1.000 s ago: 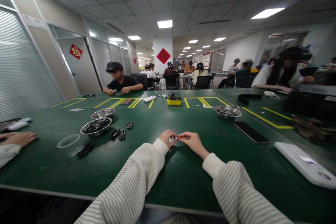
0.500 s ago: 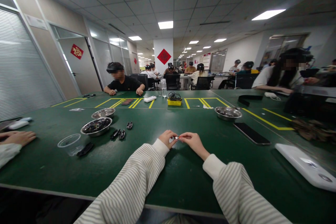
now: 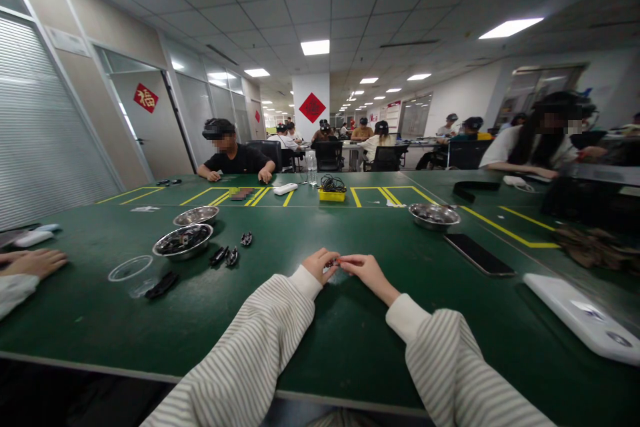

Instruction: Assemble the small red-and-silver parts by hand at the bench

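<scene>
Over the green table (image 3: 280, 347), my left hand (image 3: 317, 265) is closed in a pinch on a small silver-and-dark part (image 3: 331, 265), mostly covered by the fingers. From the other side, the thumb and forefinger of my right hand (image 3: 369, 271) are pinched together at the same part. An orange-red spot shows where the fingertips meet; whether it belongs to the part I cannot tell. Several black shell-like pieces (image 3: 231, 257) lie to the left, beyond my left forearm. Both sleeves are striped.
Metal bowls (image 3: 159, 245) with dark parts stand left, near a clear plastic tub (image 3: 131, 268); another bowl (image 3: 434, 224) stands right. A phone (image 3: 479, 255) and a white device (image 3: 583, 317) lie right. A yellow box (image 3: 333, 196) holds cables. A co-worker's hand (image 3: 43, 263) rests far left.
My fingertips have closed in around the small part, so less of its silver surface shows. Both hands stay almost in the same place.
</scene>
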The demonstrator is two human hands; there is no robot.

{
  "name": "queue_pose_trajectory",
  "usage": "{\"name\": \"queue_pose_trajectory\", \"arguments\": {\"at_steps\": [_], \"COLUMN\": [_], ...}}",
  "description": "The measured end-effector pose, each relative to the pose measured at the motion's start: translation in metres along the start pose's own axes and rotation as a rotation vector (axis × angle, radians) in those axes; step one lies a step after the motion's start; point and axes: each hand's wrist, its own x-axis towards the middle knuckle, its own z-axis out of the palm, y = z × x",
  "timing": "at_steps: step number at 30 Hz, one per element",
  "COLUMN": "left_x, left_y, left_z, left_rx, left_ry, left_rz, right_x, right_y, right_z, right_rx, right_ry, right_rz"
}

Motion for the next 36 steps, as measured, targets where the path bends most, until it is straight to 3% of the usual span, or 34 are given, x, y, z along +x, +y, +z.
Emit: {"name": "queue_pose_trajectory", "arguments": {"at_steps": [6,9,13,18,21,24,31,33,36], "left_x": [0.001,0.005,0.006,-0.006,-0.010,-0.009,-0.007,-0.008,-0.009], "left_y": [0.000,-0.008,-0.033,-0.067,-0.072,-0.068,-0.060,-0.058,-0.056], "left_z": [-0.005,-0.016,-0.043,-0.063,-0.061,-0.058,-0.064,-0.063,-0.058], "left_rx": [0.139,0.252,0.391,0.589,0.627,0.654,0.668,0.728,0.745], "left_ry": [-0.046,-0.058,-0.076,-0.282,-0.334,-0.315,-0.313,-0.281,-0.297], "left_rz": [-0.156,-0.293,-0.589,-0.855,-0.871,-0.881,-1.109,-1.041,-0.837], "right_x": [0.000,0.002,0.004,0.004,0.003,0.003,0.002,0.001,0.001], "right_y": [0.003,0.009,0.016,0.019,0.017,0.015,0.011,0.009,0.007], "right_z": [0.001,0.002,0.001,0.000,0.000,0.000,0.000,0.000,0.000], "right_rx": [0.051,0.050,0.018,-0.050,-0.032,-0.012,-0.014,-0.022,-0.032], "right_ry": [-0.180,-0.166,-0.137,-0.167,-0.164,-0.167,-0.180,-0.180,-0.181], "right_rz": [-0.024,-0.011,0.013,0.018,0.024,0.025,0.022,0.020,0.015]}}
